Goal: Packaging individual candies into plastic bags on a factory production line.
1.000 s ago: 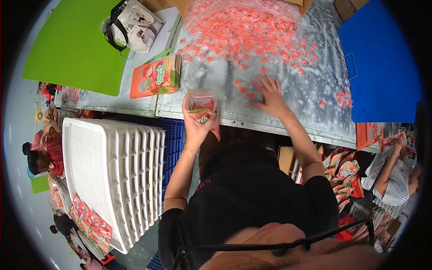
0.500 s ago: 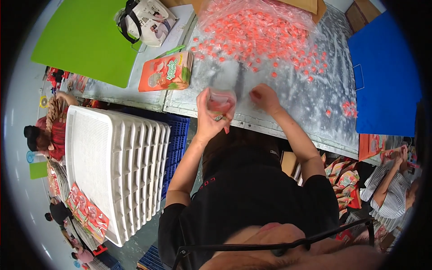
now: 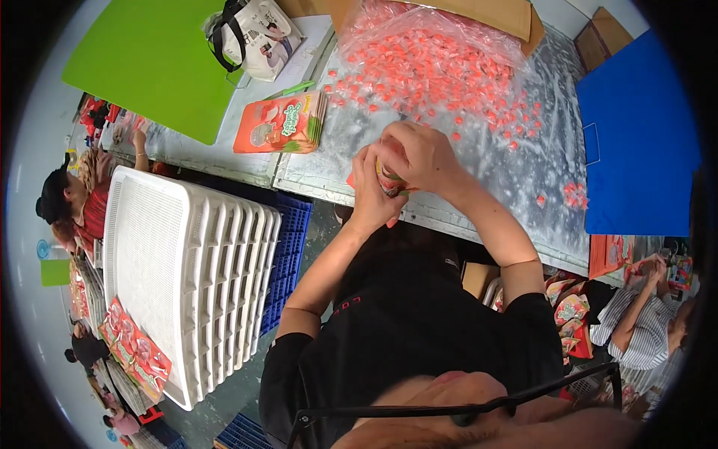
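My left hand (image 3: 368, 196) is closed around a red printed pouch (image 3: 390, 182), held upright just above the table's near edge. Over the pouch's mouth, my right hand (image 3: 420, 153) has its fingers bent inward and down; whatever they hold is hidden. Both hands touch the pouch. Beyond them lies a heap of small red wrapped candies (image 3: 441, 75), partly in a clear plastic bag. To the left is a stack of flat red pouches (image 3: 275, 123) like the held one, with a green-handled tool (image 3: 301, 87) behind it.
Stacked white plastic trays (image 3: 149, 247) stand at left, topped by red packs (image 3: 134, 348). A blue panel (image 3: 636, 142) borders the metal table (image 3: 479, 172) at right; a green one (image 3: 157, 67) rises at far left. A carton and a white bag (image 3: 258, 37) are behind. Other people work on both sides.
My right hand has moved left from over the table to the pouch's mouth and now covers it. My left hand, still gripping the pouch, has shifted slightly right.
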### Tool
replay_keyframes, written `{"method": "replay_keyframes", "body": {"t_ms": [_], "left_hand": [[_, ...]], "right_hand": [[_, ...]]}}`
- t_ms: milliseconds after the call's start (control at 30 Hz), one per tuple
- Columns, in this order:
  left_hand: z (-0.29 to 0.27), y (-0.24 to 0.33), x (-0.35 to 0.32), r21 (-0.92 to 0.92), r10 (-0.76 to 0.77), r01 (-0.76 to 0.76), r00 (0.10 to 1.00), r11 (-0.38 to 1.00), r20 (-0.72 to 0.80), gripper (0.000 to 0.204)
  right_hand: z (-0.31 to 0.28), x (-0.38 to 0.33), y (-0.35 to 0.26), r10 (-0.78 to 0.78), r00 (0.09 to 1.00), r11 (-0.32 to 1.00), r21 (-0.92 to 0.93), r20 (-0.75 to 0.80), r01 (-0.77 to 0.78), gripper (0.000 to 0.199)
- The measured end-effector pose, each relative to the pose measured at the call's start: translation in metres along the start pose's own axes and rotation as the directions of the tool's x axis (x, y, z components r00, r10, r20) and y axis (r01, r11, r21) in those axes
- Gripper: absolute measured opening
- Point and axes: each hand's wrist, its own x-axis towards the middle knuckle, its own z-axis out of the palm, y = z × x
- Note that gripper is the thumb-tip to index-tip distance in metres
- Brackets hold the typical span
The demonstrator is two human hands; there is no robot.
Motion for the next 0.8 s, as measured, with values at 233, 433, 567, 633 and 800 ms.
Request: {"method": "replay_keyframes", "body": {"t_ms": [233,433,567,633,800], "left_hand": [[0.006,0.006,0.008,-0.09,-0.087,0.082,0.995,0.993,-0.055,0.105],[0.012,0.003,0.011,-0.186,-0.092,0.078,0.993,0.98,-0.07,0.107],[0.012,0.001,0.019,-0.161,-0.065,0.046,0.992,0.986,-0.111,0.108],[0.014,-0.002,0.02,-0.088,-0.018,-0.003,0.97,0.996,-0.243,0.111],[0.032,-0.023,0.009,-0.042,-0.009,-0.007,0.93,0.999,-0.368,0.117]], "right_hand": [[0.02,0.001,0.021,0.418,0.9,0.613,0.694,0.122,-0.378,0.041],[0.001,0.015,0.026,0.434,0.883,0.357,0.865,0.179,-0.352,0.041],[-0.006,0.012,0.02,0.345,0.932,0.429,0.865,0.111,-0.262,0.042],[-0.029,0.011,0.007,0.267,0.962,0.651,0.747,-0.061,-0.133,0.03],[-0.012,-0.008,0.003,-0.104,0.953,0.981,-0.129,0.285,0.145,0.014]]}}
